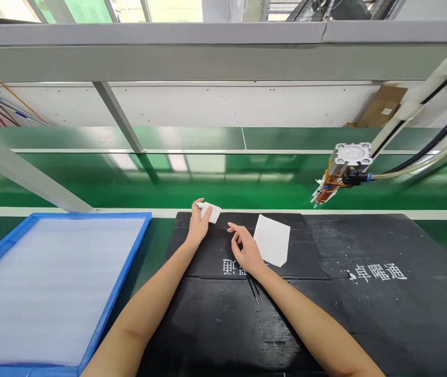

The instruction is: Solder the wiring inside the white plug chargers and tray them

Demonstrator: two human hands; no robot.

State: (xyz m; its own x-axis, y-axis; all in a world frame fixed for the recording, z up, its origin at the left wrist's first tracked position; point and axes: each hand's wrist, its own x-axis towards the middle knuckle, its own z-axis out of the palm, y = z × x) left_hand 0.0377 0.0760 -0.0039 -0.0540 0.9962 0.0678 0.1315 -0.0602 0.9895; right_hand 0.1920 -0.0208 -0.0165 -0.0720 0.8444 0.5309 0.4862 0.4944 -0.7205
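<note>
My left hand (198, 224) pinches a small white rectangular piece (211, 212) between thumb and fingers, above the far edge of a black mat (223, 324). Just to its right, my right hand (246, 250) has its index finger reaching toward that piece, with the thumb bent and a gap between them. From beneath the right palm, the two thin dark prongs of tweezers (254, 289) point back toward me; the grip on them is hidden under the hand. A white sheet of paper (272, 241) with angled corners lies beside the right hand on the mat.
At left lies a blue-framed tray (148, 230) with a white lining. A dispensing head (335, 170) with hoses hangs from an arm at right, above the bench. Metal posts (117, 115) and a crossbeam (207, 60) span the back. A cardboard box (382, 106) sits at far right.
</note>
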